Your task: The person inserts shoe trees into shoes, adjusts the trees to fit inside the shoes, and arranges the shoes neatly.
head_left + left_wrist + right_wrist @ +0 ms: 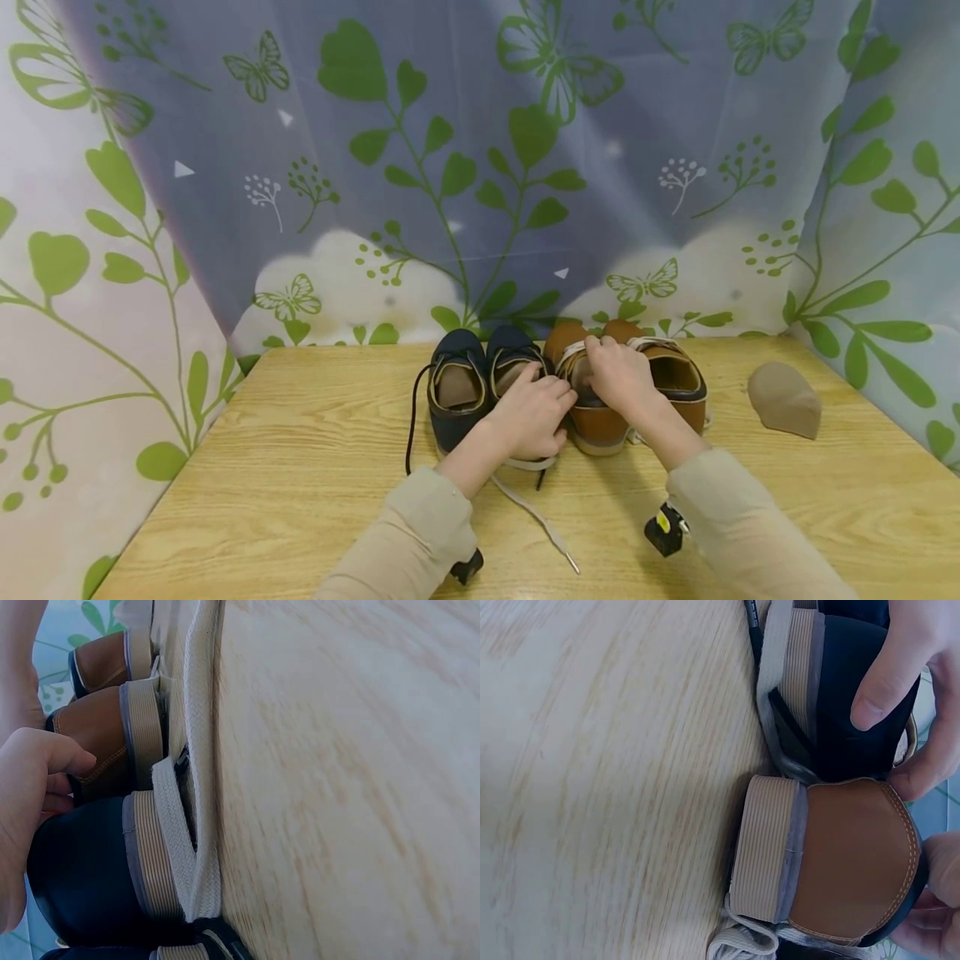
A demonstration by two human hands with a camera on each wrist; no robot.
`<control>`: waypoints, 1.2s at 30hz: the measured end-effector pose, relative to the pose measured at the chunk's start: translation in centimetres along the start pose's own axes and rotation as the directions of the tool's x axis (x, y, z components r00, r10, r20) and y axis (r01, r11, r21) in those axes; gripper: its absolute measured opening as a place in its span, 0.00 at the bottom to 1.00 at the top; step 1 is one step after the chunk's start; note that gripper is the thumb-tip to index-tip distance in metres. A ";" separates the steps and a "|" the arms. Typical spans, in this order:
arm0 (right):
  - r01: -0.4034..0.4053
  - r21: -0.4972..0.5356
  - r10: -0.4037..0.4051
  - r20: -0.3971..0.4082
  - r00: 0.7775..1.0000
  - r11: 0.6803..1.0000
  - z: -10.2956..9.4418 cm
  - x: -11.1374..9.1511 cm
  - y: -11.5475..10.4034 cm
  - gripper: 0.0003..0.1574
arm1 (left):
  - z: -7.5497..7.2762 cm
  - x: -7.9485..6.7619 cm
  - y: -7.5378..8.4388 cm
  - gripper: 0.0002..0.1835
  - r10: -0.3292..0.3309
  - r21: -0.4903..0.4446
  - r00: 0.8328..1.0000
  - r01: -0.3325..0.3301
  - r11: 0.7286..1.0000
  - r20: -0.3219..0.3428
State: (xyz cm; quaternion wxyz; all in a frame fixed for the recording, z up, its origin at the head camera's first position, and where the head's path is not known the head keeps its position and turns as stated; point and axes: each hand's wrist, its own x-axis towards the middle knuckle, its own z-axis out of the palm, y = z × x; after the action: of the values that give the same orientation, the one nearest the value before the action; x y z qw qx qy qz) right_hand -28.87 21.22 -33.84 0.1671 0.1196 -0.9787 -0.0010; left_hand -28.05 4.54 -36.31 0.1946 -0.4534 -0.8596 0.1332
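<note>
Two navy shoes and two brown shoes stand side by side on the wooden table, heels toward me. My left hand reaches across the right navy shoe's heel to the left brown shoe, its fingertips at the brown heel rim. Its thumb extends over the navy heel. My right hand reaches down into the opening of that brown shoe, fingertips partly hidden inside. A tan lining shows beside them. A flat tan piece with a rounded end, like part of an insole, lies at the right.
A loose pale lace trails forward from the shoes, and a black lace hangs left of the navy pair. A patterned curtain stands behind the table.
</note>
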 end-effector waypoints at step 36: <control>-0.052 0.006 0.052 -0.046 0.998 0.999 0.6 0.4 -0.2 0.22 | 0.1 0.0 0.0 0.23 0.017 0.022 0.999 -0.016 1.000 -0.037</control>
State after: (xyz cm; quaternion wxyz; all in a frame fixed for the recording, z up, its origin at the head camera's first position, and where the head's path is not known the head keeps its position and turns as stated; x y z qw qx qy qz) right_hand -29.36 20.90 -34.25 0.1893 0.0947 -0.9773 0.0087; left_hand -28.14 4.57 -36.44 0.2142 -0.4608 -0.8505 0.1358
